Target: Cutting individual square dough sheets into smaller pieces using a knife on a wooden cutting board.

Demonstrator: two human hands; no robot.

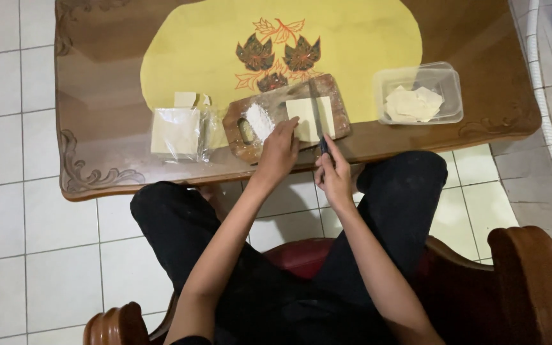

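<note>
1. One wooden table [97, 83] carries one yellow mat [186, 51].
2. One wooden cutting board [250, 145] sits at the near edge, holding one pale dough square [303, 114] and one flour heap [259, 119].
3. Far right, one clear tub [450, 86] of cut sheets; left, one wrapper packet [175, 131].
4. Your right hand [335, 177] grips one knife [317, 115] across the square; your left hand [279, 153] presses it, fingers open. They're close to the blade, so a slip could nick them.

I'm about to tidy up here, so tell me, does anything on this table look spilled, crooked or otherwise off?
Only small things. A heap of white powder lies loose on the wooden cutting board, and the board sits skewed to the table edge. The left hand steadies the pale sheet while the right hand holds the knife.
</note>
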